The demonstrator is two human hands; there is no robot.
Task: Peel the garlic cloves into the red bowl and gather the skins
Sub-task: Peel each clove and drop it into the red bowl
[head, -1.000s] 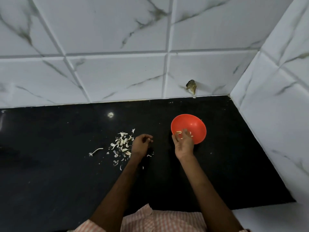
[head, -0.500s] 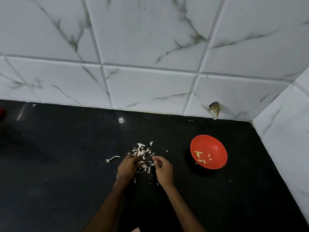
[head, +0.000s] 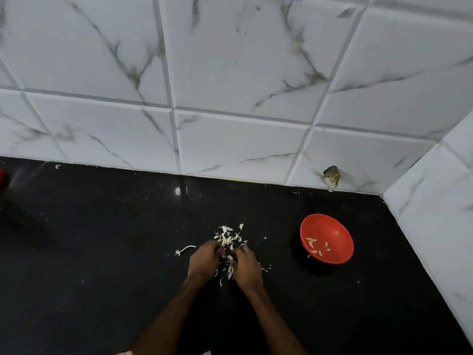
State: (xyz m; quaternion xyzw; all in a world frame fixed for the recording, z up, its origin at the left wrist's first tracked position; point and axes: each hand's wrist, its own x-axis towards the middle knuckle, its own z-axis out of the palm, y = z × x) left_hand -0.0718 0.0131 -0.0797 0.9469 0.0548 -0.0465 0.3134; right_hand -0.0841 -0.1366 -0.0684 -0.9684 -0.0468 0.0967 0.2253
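nearest to me, my two forearms come up from the bottom edge and meet over the black counter (head: pixel 102 265). my left hand (head: pixel 204 260) and my right hand (head: pixel 247 267) are close together, knuckles up, fingers bent down into the garlic skins (head: pixel 226 238). the fingertips are hidden under the backs of the hands, so i cannot tell if either hand pinches something or only rests on the flakes.

the skins lie between the hands and just behind them as a loose heap, with some flakes scattered around the wrists. i judge they are very light, thin and dry; they will break, stick to the fingers and fly away from a quick move. it is better not to pick them one by one. i would cup both hands at the outside of the heap and sweep slowly inward, low against the counter.

a little left of the heap lies a pale stem piece (head: pixel 185 249), apart from it.

further right, well apart from the hands, stands the red bowl (head: pixel 337 226) with a few peeled cloves (head: pixel 313 243) inside. the cloves look small, smooth and probably slippery.

behind is the tiled wall (head: pixel 230 73) with a dark broken spot (head: pixel 332 175) near the corner, and a blurred red object (head: pixel 2 176) at the far left edge.
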